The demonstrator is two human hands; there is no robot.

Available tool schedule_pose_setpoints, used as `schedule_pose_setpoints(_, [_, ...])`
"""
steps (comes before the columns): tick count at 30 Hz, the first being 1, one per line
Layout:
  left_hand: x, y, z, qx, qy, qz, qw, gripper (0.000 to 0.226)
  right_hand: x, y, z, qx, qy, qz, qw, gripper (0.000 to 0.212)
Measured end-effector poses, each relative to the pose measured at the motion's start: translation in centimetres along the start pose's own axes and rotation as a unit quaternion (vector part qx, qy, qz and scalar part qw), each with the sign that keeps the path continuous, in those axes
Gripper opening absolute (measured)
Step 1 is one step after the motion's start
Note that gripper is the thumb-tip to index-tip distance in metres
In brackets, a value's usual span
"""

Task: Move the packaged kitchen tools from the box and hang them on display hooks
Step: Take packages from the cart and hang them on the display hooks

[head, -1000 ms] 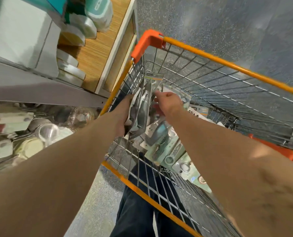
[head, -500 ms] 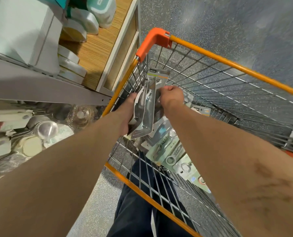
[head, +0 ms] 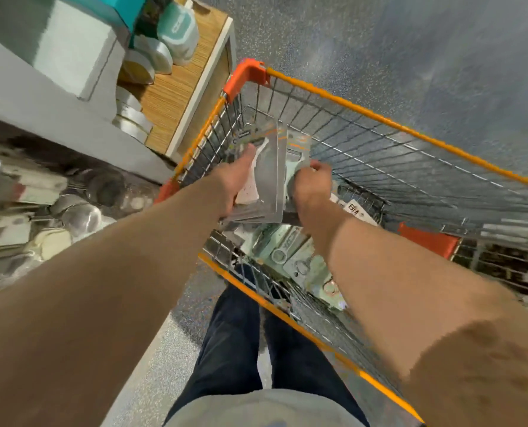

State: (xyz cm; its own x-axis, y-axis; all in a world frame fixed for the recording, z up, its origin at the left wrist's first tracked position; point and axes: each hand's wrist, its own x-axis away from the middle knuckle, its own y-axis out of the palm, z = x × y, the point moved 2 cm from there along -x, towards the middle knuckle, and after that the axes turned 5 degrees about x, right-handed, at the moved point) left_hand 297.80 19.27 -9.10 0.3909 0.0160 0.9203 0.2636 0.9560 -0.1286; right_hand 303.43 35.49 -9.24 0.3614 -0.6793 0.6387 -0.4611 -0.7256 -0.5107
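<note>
At mid-frame our left hand (head: 235, 181) and right hand (head: 311, 187) both clamp the stack of packaged tools (head: 269, 183), above the wire cart (head: 386, 121). More packages (head: 292, 246) lie in the cart just below.

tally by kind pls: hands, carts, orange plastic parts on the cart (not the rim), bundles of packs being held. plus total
Hands: 2 (left hand, right hand)
Wire cart: 1
Orange plastic parts: 3
Held bundle of packs: 1, gripped by both hands; packs in it too blurred to count
Total: 7
</note>
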Motion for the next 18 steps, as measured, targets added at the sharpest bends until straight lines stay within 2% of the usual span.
schedule_pose_setpoints(4, [8.2,0.1,0.2,0.030,0.053,-0.003,0.998,0.120,4.1,-3.3,-1.1,-0.026,-0.052,-0.056,0.997,0.036])
schedule_pose_setpoints(8, [15.3,-0.7,0.1,0.092,0.123,0.015,0.988,0.117,8.7,-6.5,-3.3,-0.024,-0.107,-0.098,0.989,0.028])
schedule_pose_setpoints(11, [20.2,-2.3,-0.3,0.146,0.158,0.024,0.976,0.119,13.2,-7.7,-5.7,-0.032,-0.153,-0.133,0.979,0.047])
schedule_pose_setpoints(12, [21.8,-3.1,-0.5,0.154,0.173,0.032,0.972,0.112,15.0,-8.3,-6.6,-0.033,-0.174,-0.146,0.973,0.046])
schedule_pose_setpoints(14, [26.1,-4.6,-0.5,0.160,0.215,0.075,0.960,0.093,18.3,-9.5,-8.4,-0.044,-0.216,-0.175,0.960,0.034])
schedule_pose_setpoints(15, [27.8,-5.5,-0.6,0.159,0.229,0.108,0.954,0.095,20.1,-10.0,-9.2,-0.044,-0.235,-0.187,0.953,0.030])
schedule_pose_setpoints(18, [33.2,-8.4,-0.9,0.180,0.277,0.157,0.931,0.085,25.6,-10.7,-11.6,-0.045,-0.295,-0.229,0.927,0.036])
